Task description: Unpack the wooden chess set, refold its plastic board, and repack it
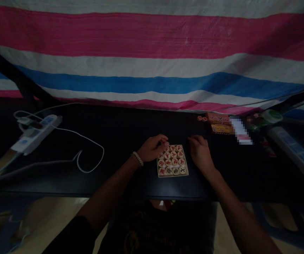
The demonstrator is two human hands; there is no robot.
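At lower centre, round wooden chess pieces (172,161) sit packed in a square tray (172,175) on the matte black desk (120,123); left hand (153,147) curled, its grip pressed together at the tray's top edge, any pinch too small to tell; right hand (199,153) spread, just beside the tray.

The left hand (152,148) hides the far left corner of the wooden tray of xiangqi pieces (172,175). Right of the tray, a pixelated patch (240,131) masks whatever lies there, pixelation also blurs one end of a green bottle (267,117), and the printed box's (220,123) lettering is too small to read.
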